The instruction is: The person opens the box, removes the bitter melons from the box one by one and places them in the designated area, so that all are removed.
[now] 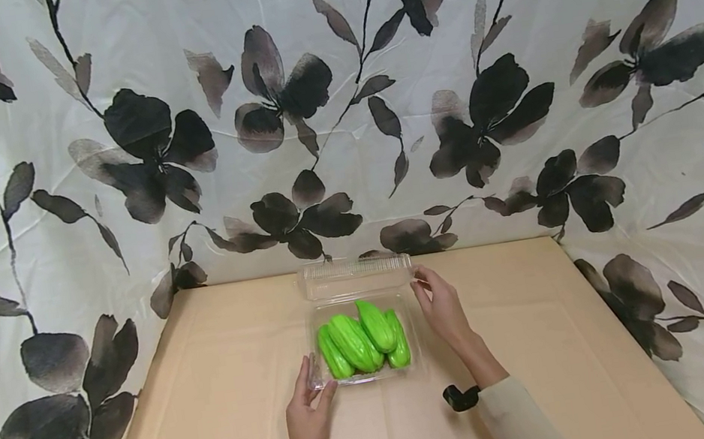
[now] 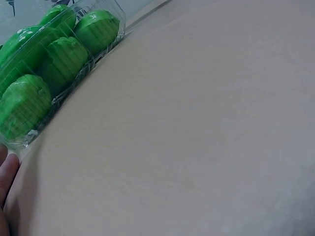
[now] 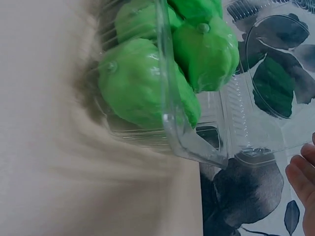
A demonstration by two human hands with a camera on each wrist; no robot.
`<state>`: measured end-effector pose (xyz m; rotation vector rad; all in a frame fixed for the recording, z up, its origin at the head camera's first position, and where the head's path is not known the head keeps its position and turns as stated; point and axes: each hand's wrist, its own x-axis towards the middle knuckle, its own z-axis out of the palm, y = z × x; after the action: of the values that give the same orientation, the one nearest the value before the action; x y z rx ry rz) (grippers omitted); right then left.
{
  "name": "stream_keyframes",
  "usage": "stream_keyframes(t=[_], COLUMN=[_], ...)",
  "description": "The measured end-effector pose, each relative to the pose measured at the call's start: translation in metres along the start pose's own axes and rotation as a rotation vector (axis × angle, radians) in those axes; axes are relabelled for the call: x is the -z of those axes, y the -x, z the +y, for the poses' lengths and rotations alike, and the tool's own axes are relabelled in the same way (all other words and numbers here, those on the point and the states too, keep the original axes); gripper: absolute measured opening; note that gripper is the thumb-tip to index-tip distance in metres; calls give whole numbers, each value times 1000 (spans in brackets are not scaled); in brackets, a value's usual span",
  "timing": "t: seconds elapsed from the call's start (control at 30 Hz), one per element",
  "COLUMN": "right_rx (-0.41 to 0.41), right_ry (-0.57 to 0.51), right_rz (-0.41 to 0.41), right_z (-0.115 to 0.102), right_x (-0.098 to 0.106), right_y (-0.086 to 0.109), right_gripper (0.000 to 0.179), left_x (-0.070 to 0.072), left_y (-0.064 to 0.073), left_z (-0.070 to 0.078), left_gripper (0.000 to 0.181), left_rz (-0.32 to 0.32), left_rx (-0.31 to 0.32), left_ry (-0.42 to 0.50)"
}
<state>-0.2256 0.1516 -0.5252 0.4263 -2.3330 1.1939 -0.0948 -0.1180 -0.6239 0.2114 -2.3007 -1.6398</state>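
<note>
A clear plastic clamshell container stands on the table with its hinged lid tipped back, away from the person. Inside lie several bright green, ribbed, gourd-like vegetables, side by side; their blunt ends show through the wall in both wrist views. My left hand holds the near left corner of the container, fingers along the side and thumb at the front. At the lid's right edge, my right hand pinches the plastic between fingertips and thumb. Only a few fingers of it show in the right wrist view.
The light tan table ends just behind the lid. A white cloth with dark flower prints hangs behind it and along both sides. A black band sits on the right wrist, by a pale sleeve.
</note>
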Motion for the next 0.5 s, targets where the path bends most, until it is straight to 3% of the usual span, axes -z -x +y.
stream_keyframes(t=[0.5], right_rx=[-182], right_ry=[-92], right_rz=[-86], right_z=[11], right_x=[-16], right_y=[-19], right_gripper=[52], left_x=[0], left_y=[-1], left_z=[-3], left_gripper=[75], left_rz=[-17], left_rx=[6], left_ry=[17])
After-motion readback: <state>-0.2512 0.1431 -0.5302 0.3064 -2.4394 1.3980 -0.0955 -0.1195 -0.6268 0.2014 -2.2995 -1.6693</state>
